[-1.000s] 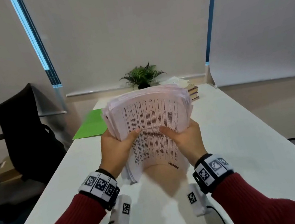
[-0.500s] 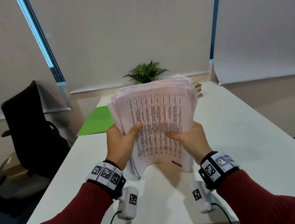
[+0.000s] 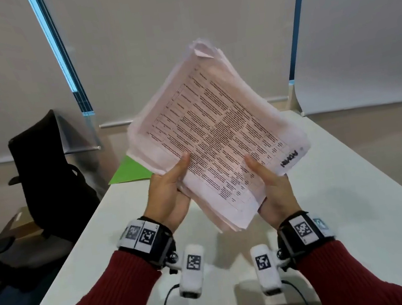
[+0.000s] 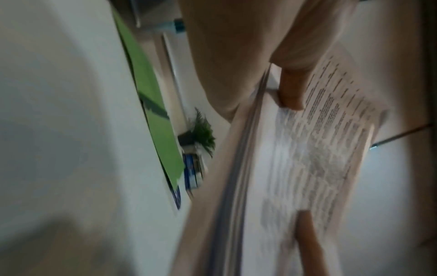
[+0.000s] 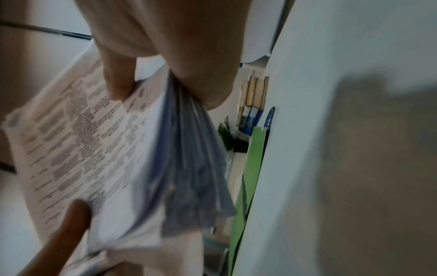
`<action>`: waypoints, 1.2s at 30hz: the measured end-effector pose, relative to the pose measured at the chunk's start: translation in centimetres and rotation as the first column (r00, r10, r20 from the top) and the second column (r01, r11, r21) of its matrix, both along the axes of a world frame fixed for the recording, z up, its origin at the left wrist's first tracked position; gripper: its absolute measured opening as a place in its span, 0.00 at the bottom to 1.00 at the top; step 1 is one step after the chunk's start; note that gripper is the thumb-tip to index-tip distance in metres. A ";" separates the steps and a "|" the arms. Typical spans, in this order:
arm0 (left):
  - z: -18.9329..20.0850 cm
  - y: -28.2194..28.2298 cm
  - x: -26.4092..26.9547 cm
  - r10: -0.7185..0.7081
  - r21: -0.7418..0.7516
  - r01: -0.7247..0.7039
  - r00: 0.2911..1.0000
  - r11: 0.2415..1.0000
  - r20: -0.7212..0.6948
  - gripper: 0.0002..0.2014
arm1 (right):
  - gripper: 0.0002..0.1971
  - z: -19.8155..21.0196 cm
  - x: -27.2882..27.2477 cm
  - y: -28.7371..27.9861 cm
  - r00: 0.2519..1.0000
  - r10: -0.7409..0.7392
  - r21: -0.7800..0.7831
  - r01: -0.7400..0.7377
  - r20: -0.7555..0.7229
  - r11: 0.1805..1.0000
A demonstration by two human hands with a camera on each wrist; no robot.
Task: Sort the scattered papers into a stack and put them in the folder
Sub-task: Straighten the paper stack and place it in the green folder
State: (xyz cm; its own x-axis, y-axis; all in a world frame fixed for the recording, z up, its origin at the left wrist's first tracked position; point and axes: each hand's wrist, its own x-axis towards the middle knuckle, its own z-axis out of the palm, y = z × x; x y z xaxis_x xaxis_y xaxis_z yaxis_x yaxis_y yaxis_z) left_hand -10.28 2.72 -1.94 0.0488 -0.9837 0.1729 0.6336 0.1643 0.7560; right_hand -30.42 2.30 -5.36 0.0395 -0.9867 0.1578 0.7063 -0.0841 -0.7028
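Your head camera looks forward and down over the table (image 3: pixel 354 182). Each wrist camera looks very close along its hand, rolled sideways. All three share the paper stack (image 3: pixel 218 134) and green folder (image 3: pixel 130 171).

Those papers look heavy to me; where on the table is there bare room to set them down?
The table is bare right of the hands and in front of them, under the papers. The far end is crowded: folder far left, plant and books beyond.
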 end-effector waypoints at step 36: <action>-5.5 0.5 2.8 0.261 -0.069 -0.279 0.745 0.958 0.613 0.12 | 0.21 -3.9 -1.9 -1.3 0.769 -0.205 0.013 0.267 -0.606 0.964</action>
